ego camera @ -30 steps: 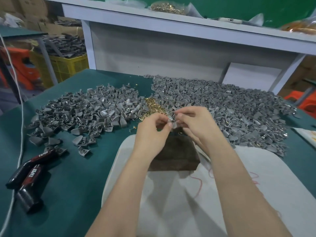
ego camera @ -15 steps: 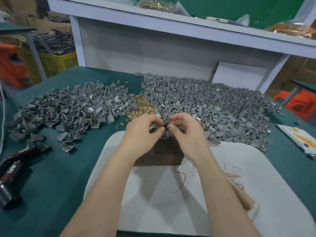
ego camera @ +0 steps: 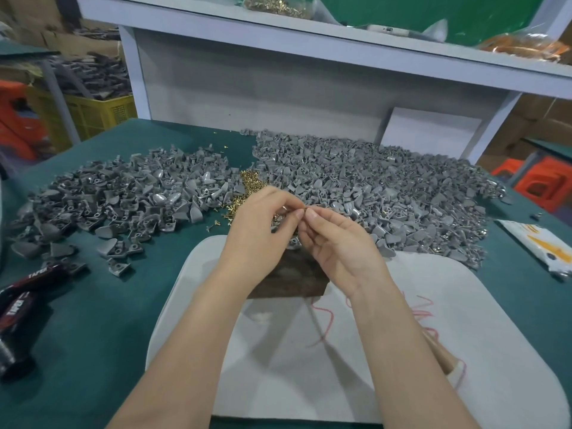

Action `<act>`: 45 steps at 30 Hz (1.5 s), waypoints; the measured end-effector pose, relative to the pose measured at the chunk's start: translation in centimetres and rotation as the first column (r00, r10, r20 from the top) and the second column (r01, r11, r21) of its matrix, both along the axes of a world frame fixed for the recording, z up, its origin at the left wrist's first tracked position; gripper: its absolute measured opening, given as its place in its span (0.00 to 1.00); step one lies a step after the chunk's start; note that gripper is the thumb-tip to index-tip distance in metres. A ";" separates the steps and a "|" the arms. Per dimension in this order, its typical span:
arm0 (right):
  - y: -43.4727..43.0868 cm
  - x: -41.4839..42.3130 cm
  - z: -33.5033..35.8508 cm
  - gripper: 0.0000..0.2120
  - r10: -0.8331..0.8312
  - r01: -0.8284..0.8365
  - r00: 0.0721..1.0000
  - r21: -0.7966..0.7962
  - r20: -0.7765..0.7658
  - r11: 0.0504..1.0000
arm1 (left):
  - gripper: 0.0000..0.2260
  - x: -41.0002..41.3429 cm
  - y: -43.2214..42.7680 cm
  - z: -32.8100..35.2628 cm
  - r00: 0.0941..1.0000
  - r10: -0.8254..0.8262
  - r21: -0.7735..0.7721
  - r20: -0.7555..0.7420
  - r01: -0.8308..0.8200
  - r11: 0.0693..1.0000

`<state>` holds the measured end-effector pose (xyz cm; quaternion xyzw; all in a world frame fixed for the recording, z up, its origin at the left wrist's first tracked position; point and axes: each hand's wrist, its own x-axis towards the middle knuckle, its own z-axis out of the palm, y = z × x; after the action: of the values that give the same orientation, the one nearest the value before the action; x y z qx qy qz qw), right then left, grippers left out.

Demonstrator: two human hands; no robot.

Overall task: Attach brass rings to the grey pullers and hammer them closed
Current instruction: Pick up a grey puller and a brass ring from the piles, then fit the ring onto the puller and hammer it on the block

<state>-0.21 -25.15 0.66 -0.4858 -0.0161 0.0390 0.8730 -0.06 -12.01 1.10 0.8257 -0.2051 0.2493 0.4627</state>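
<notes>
While puller heaps [ego camera: 123,205] flank them, left hand [ego camera: 263,222] and right hand [ego camera: 339,244] pinch one half-hidden part [ego camera: 304,209].

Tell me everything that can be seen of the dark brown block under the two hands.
The dark brown block looks like worn wood, with a flat top and a straight near edge. It lies flat on the far part of the pale pad, just before the grey pullers. The left hand and right hand, pinching a small part between them, hover over it and hide much of it; contact cannot be judged.
</notes>
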 end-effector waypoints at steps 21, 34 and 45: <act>0.2 -0.1 -0.8 0.03 0.115 0.442 0.886 -0.892 0.450 0.089 | 0.10 0.1 0.9 -0.4 0.918 0.094 0.302 -0.386 0.029 0.953; 0.6 0.0 -1.2 0.03 0.093 0.411 0.903 -0.906 0.420 0.103 | 0.08 0.4 1.1 -0.6 0.921 0.093 0.298 -0.380 0.027 0.954; 0.5 0.0 -2.1 0.08 0.004 0.427 0.899 -0.877 0.439 0.219 | 0.06 0.3 1.1 -0.6 0.920 0.103 0.316 -0.378 0.024 0.948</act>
<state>-0.26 -24.63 -1.44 -0.9104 -0.0753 -0.1681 0.3704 0.19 -10.90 0.53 0.9257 -0.1289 0.0537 0.3515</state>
